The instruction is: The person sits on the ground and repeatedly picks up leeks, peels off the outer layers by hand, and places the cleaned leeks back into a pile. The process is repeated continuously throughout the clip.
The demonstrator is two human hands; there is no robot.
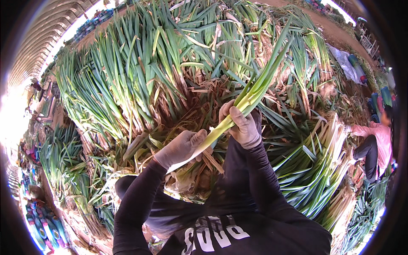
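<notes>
A single green onion stalk (220, 130) runs diagonally across the middle, its white end low at the left and its green leaves up at the right. My right hand (244, 122), in a pale work glove, grips it where the leaves begin. Lower down, my gloved left hand (183, 148) is closed around the white shank, and some dry outer skin (213, 162) hangs below its fingers. Loose peelings (181, 183) lie on the ground under the hands, between my legs.
Upright green onions (127, 79) stand in dense bundles ahead and to the left. A pile of onions (315, 165) lies at my right. Beyond it sits another person (377, 140) in a pink top. Wrapped bundles (44, 223) are at the far left, and a plastic sheet (344, 63) lies at upper right.
</notes>
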